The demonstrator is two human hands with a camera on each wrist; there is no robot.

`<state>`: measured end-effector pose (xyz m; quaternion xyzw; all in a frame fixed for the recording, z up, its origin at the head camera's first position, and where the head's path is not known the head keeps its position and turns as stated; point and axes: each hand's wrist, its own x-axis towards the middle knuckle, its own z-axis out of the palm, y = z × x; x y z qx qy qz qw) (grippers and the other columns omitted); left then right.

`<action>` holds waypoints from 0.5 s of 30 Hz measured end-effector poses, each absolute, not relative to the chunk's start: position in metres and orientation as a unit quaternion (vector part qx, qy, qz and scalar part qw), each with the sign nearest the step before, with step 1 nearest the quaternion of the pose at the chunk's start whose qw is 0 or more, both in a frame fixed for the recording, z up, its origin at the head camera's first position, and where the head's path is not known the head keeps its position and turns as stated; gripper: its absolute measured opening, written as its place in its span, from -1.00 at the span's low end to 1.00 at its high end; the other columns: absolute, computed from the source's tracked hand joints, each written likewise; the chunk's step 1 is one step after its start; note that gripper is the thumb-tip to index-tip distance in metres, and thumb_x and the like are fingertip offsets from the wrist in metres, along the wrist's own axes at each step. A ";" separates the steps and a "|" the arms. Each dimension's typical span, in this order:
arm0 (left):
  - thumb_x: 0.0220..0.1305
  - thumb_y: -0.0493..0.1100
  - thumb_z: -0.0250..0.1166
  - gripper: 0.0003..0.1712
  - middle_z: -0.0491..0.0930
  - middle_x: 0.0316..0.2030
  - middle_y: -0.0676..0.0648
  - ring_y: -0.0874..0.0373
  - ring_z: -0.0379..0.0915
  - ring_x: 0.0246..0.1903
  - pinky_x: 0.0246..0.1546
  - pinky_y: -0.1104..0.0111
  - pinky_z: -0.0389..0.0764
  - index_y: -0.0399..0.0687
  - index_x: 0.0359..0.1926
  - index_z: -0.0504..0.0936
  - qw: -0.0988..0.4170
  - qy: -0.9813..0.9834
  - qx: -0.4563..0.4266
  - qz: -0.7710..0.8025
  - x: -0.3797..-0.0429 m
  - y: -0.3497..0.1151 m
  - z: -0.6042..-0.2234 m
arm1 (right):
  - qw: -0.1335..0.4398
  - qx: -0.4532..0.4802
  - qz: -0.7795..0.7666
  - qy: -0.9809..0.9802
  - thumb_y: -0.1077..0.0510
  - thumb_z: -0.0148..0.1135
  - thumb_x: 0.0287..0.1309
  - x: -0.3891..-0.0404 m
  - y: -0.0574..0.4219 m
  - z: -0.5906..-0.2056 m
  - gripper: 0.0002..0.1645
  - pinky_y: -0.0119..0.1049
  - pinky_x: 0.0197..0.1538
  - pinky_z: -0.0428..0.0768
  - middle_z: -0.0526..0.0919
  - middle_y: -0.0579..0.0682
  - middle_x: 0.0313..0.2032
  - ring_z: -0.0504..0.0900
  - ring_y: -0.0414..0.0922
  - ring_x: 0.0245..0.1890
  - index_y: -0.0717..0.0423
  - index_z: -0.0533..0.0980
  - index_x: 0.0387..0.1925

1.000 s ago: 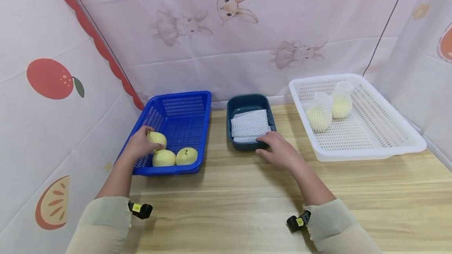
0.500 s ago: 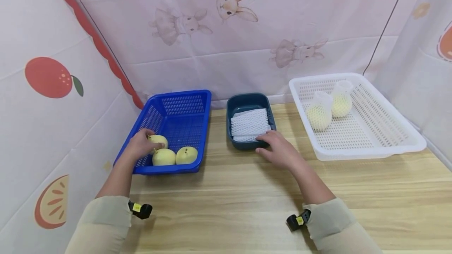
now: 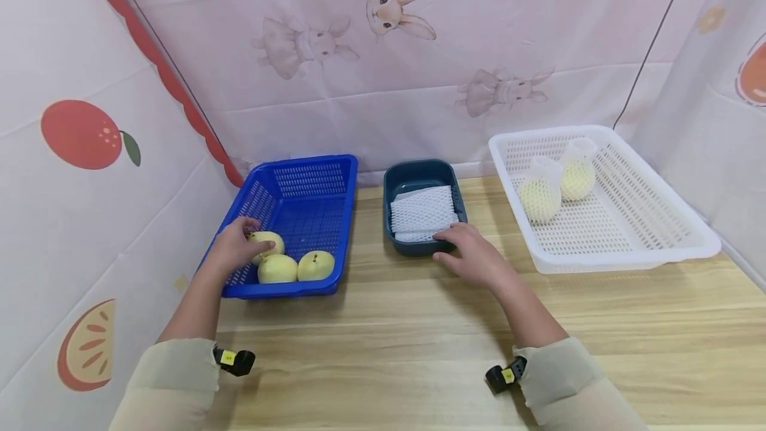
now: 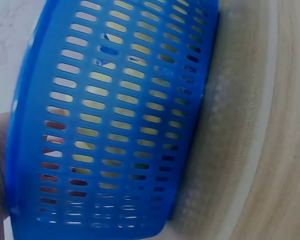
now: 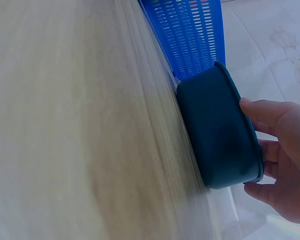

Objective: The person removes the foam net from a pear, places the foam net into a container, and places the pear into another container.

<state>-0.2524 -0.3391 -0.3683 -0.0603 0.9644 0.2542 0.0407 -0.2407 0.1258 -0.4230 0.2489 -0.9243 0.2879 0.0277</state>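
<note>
In the head view, my left hand (image 3: 233,245) reaches into the blue basket (image 3: 349,218), its thumb and fingers round a yellow pear (image 3: 270,239). Two more pears, one in front (image 3: 278,269) and one to the right (image 3: 316,265), lie beside it. The basket wall (image 4: 110,115) hides most of this hand in the left wrist view. My right hand (image 3: 469,255) rests at the near right corner of a dark teal bin (image 3: 419,168), fingers over the rim and loosely bent. White foam fruit nets (image 3: 423,210) lie inside; whether the fingertips touch them I cannot tell.
A white basket (image 3: 598,261) stands to the right, with two pears in foam nets, one nearer (image 3: 540,199) and one farther (image 3: 577,178). Everything stands on a wooden table (image 3: 383,351). Printed cloth (image 3: 335,118) hangs behind and at both sides.
The pear at my left hand sits slightly lower and shows a little differently between thumb and fingers. My right hand and the containers stay in place.
</note>
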 end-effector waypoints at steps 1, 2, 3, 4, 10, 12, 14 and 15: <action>0.13 0.18 0.31 -0.16 0.35 0.11 -0.41 -0.28 0.31 0.08 0.02 -0.11 0.43 -0.26 0.23 0.26 0.038 0.964 -0.056 0.257 -0.251 -0.339 -0.366 | 0.028 0.249 0.287 -0.924 -0.05 0.24 0.16 -0.241 0.126 -0.423 -0.50 0.03 0.30 0.26 0.50 0.15 0.13 0.31 0.11 0.25 0.08 0.51 0.08; 0.14 0.18 0.30 -0.16 0.35 0.12 -0.42 -0.29 0.29 0.10 0.02 -0.12 0.42 -0.26 0.24 0.25 0.034 0.964 -0.051 0.258 -0.250 -0.338 -0.364 | 0.029 0.250 0.287 -0.924 -0.05 0.24 0.16 -0.240 0.125 -0.423 -0.51 0.03 0.30 0.26 0.50 0.15 0.12 0.31 0.11 0.24 0.08 0.52 0.08; 0.15 0.21 0.28 -0.16 0.33 0.14 -0.42 -0.31 0.27 0.12 0.04 -0.13 0.41 -0.26 0.24 0.25 0.028 0.965 -0.046 0.258 -0.249 -0.337 -0.360 | 0.030 0.250 0.287 -0.924 -0.05 0.24 0.16 -0.240 0.125 -0.423 -0.51 0.02 0.30 0.27 0.50 0.15 0.12 0.32 0.10 0.24 0.09 0.52 0.08; 0.16 0.23 0.26 -0.15 0.31 0.17 -0.43 -0.32 0.25 0.15 0.07 -0.14 0.39 -0.26 0.26 0.24 0.023 0.964 -0.043 0.260 -0.247 -0.336 -0.355 | 0.031 0.250 0.286 -0.925 -0.05 0.24 0.16 -0.240 0.125 -0.423 -0.51 0.02 0.29 0.27 0.51 0.14 0.12 0.32 0.10 0.23 0.09 0.52 0.08; 0.18 0.37 0.10 -0.09 0.22 0.32 -0.32 -0.29 0.10 0.30 0.17 -0.19 0.26 -0.13 0.35 0.19 -0.037 0.965 -0.014 0.260 -0.229 -0.306 -0.313 | 0.032 0.249 0.285 -0.925 -0.05 0.24 0.16 -0.240 0.126 -0.424 -0.51 0.02 0.28 0.28 0.52 0.13 0.10 0.32 0.10 0.23 0.09 0.52 0.08; 0.20 0.37 0.07 -0.13 0.22 0.33 -0.26 -0.25 0.10 0.31 0.17 -0.19 0.25 -0.07 0.35 0.22 -0.064 0.967 0.002 0.248 -0.220 -0.287 -0.297 | 0.032 0.249 0.285 -0.925 -0.05 0.23 0.16 -0.240 0.126 -0.424 -0.51 0.02 0.29 0.28 0.52 0.13 0.10 0.32 0.10 0.23 0.08 0.52 0.08; 0.22 0.35 0.07 -0.18 0.25 0.32 -0.22 -0.21 0.12 0.31 0.17 -0.19 0.26 -0.03 0.33 0.26 -0.090 0.967 0.025 0.235 -0.209 -0.266 -0.283 | 0.033 0.250 0.286 -0.925 -0.05 0.23 0.16 -0.240 0.126 -0.424 -0.51 0.01 0.28 0.28 0.52 0.13 0.10 0.32 0.09 0.23 0.08 0.52 0.08; 0.24 0.33 0.07 -0.22 0.26 0.32 -0.20 -0.19 0.12 0.32 0.18 -0.18 0.26 -0.02 0.32 0.28 -0.101 0.967 0.038 0.231 -0.204 -0.255 -0.277 | 0.035 0.251 0.286 -0.924 -0.04 0.23 0.16 -0.240 0.126 -0.424 -0.51 0.02 0.28 0.29 0.53 0.13 0.10 0.33 0.09 0.22 0.09 0.52 0.08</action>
